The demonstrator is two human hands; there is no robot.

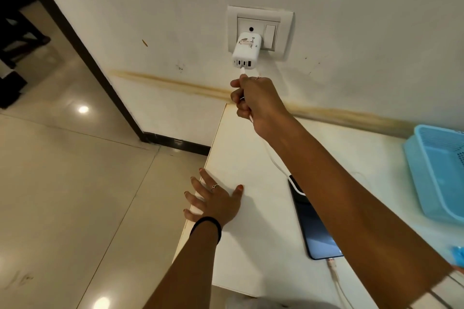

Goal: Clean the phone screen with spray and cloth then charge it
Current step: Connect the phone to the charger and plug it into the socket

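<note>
A white charger adapter [247, 50] sits plugged into the wall socket plate [259, 17]. My right hand [253, 98] is raised to it, fingers closed on the white cable [278, 165], whose plug end meets a port on the adapter's underside. The cable runs down under my forearm to the dark phone [313, 223], which lies face up on the white table [251, 246]; a connector is plugged into the phone's near end. My left hand [213, 202] rests flat on the table's left edge, fingers spread, holding nothing.
A light blue plastic basket [437, 170] stands on the table at the right. A blue item [458, 254] shows at the right edge, partly cut off. Left of the table is glossy tiled floor [62, 183] and a dark door frame [82, 50].
</note>
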